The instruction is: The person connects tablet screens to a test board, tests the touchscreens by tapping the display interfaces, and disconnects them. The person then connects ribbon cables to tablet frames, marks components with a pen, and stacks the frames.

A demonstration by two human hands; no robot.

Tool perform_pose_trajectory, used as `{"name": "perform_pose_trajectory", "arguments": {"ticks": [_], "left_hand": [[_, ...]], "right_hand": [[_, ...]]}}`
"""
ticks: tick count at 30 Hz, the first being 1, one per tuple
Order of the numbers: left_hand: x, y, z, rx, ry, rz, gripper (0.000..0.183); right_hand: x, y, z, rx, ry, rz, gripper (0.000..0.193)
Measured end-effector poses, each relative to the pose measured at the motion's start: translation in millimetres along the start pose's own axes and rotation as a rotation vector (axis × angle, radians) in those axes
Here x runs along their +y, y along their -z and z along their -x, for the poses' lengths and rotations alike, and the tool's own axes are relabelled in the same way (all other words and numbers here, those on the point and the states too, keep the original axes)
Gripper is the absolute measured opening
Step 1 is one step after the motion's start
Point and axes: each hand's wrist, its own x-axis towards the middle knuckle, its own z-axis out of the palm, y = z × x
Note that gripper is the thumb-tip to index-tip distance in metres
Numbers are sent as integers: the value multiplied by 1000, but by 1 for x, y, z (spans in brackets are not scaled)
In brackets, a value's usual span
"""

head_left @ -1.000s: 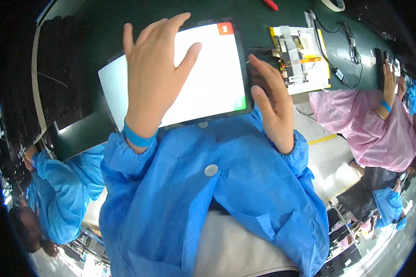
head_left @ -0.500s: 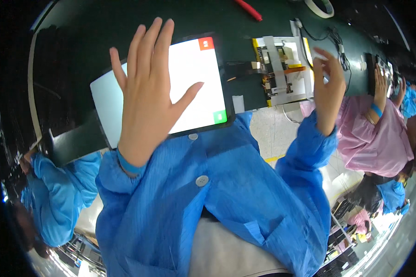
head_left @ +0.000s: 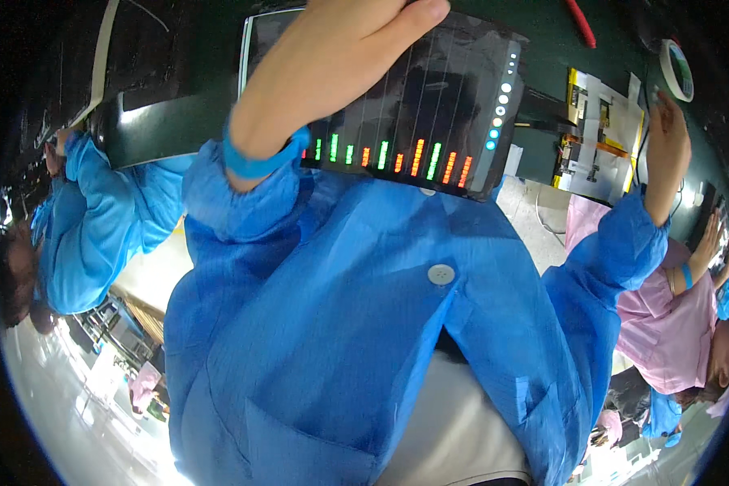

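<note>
My left hand [head_left: 344,65] reaches over a tablet [head_left: 462,105] at the top middle, a blue band round its wrist. Its thumb stretches out over the screen, and the upper edge of the picture cuts off the other fingers. The dark screen shows thin lines, rows of red and green text and a column of round icons. My right hand [head_left: 668,146] is raised beside an opened electronic assembly [head_left: 603,138] with yellow edges, pale tape strips and an orange ribbon cable. That hand's fingers are loosely bent, and I see nothing in them.
A roll of tape [head_left: 676,70] and a red tool handle [head_left: 581,23] lie on the dark green table [head_left: 178,105]. A person in pink [head_left: 664,324] sits to the right, one in light blue [head_left: 105,235] to the left.
The view has shifted, so table things appear farther right. The tablet screen went from white with red and green corner squares to dark with text rows. My left hand has reached farther up.
</note>
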Motion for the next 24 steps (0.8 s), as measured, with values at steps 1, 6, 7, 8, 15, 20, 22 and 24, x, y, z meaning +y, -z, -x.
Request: {"name": "perform_pose_trajectory", "arguments": {"ticks": [1, 6, 7, 8, 15, 20, 22, 24], "left_hand": [[0, 7, 9, 19, -5, -16, 46], [-3, 10, 78, 142, 221, -71, 70], [-4, 1, 85, 171, 154, -129, 76], [-10, -1, 93, 198, 88, -184, 81], [-10, -25, 100, 99, 127, -292, 94], [-20, -16, 99, 217, 76, -222, 90], [-31, -14, 100, 317, 198, -135, 76], [-42, -13, 101, 425, 334, -33, 61]], "right_hand": [[-3, 6, 3, -9, 9, -155, 36], [-41, 57, 42, -97, -120, -609, 37], [-47, 64, 49, -159, -160, -738, 36], [-56, 71, 57, -225, -164, -846, 35], [-74, 71, 79, -594, -105, -1364, 34], [-101, 70, 98, -604, -196, -1011, 14], [-118, 60, 100, -491, -32, -747, 11], [-131, 46, 101, -308, 92, -571, 12]]}}
